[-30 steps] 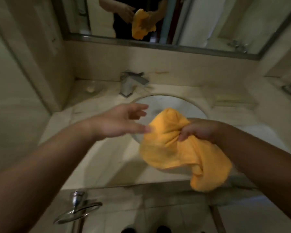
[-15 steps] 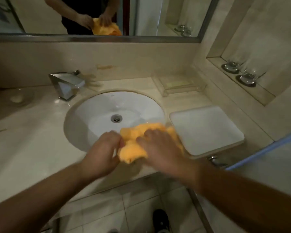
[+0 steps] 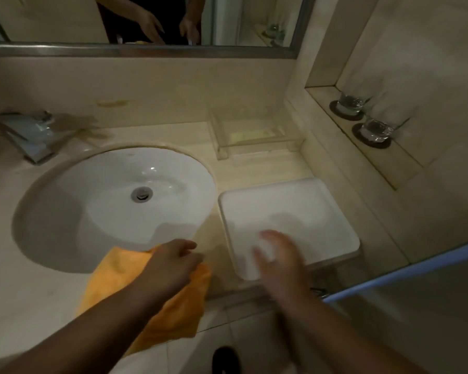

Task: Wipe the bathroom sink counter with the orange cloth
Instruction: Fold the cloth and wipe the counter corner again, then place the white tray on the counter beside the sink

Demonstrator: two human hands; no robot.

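The cloth (image 3: 114,276) lies on the front edge of the counter (image 3: 33,279), just before the near rim of the sink (image 3: 97,211), and its lower part hangs over that edge toward the floor. The left hand (image 3: 170,265) sits on top of the cloth's right part with the fingers curled down into it, gripping it against the counter. The right hand (image 3: 278,260) is blurred; its fingers are spread and fairly straight, and it holds nothing as it hovers over the near left corner of the white tray (image 3: 308,206). Whether it touches the tray cannot be told. The tray stands on the counter's right side, just beside the sink. A clear dish (image 3: 254,141) stands behind the tray at the counter's back edge. The tap (image 3: 30,136) stands at the back left of the sink. Two glasses (image 3: 349,102) stand on dark coasters in a wall niche at the right. The mirror (image 3: 65,20) above the counter shows both hands.
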